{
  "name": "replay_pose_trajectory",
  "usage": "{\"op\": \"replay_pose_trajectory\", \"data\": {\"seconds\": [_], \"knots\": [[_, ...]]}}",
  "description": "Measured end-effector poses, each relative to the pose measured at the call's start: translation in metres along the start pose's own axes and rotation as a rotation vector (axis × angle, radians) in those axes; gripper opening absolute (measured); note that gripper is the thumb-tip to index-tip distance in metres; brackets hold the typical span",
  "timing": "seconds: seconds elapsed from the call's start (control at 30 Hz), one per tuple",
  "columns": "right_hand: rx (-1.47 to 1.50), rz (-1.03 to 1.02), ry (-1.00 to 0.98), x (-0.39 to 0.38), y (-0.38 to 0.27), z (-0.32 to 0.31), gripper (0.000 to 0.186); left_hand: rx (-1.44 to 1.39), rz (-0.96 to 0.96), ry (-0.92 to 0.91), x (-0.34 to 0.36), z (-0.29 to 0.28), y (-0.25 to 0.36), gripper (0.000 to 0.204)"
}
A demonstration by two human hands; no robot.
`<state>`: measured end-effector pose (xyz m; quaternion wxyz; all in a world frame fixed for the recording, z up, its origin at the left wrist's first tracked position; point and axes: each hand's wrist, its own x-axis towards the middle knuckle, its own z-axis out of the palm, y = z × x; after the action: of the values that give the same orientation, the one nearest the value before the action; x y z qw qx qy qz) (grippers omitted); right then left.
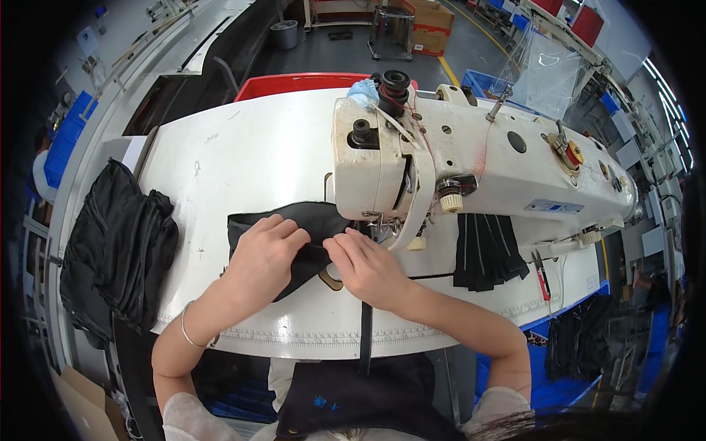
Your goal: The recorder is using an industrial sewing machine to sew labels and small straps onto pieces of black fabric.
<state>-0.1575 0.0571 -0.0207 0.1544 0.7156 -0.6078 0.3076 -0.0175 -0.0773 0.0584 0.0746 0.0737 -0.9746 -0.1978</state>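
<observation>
A piece of black fabric [283, 213] lies under the head of a white sewing machine [471, 154]. My left hand [266, 261] grips it with curled fingers, left of the needle area. My right hand [368, 268] is closed on the same fabric, fingertips close beside the presser foot [379, 229], which is partly hidden. A narrow black strip [365, 338] hangs from near my right hand over the table's front edge.
Folded black fabric [118, 250] is piled at the left. Short black strips [485, 250] and red-handled scissors [543, 279] lie on the white table [198, 162] at right. Red [294, 83] and blue [478, 81] bins stand behind. Another person [43, 165] is at far left.
</observation>
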Motion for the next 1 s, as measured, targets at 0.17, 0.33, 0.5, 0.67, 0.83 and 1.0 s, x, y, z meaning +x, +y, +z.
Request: {"op": "replay_pose_trajectory", "data": {"seconds": [0.17, 0.33, 0.5, 0.67, 0.83, 1.0], "knots": [[-0.015, 0.003, 0.085, 0.008, -0.001, -0.008, 0.037, -0.070, -0.006, 0.174, -0.001, 0.009, 0.012, 0.030], [-0.035, -0.145, 0.112, -0.003, -0.018, -0.017, 0.034, -0.398, -0.271, 0.220, 0.005, 0.009, 0.001, 0.014], [0.277, 0.185, -0.539, 0.016, -0.019, 0.030, 0.036, 0.038, 0.019, 0.189, 0.022, 0.039, 0.021, 0.014], [0.377, -0.138, -0.172, -0.018, -0.040, -0.001, 0.030, 0.187, -0.065, 0.126, 0.010, 0.060, 0.012, 0.028], [0.092, 0.024, -0.048, -0.034, 0.002, -0.038, 0.031, 0.047, -0.020, 0.265, 0.001, 0.071, 0.005, 0.027], [-0.085, -0.054, -0.123, -0.014, 0.020, -0.020, 0.037, 0.049, -0.034, 0.312, 0.004, 0.069, 0.006, 0.022]]}}
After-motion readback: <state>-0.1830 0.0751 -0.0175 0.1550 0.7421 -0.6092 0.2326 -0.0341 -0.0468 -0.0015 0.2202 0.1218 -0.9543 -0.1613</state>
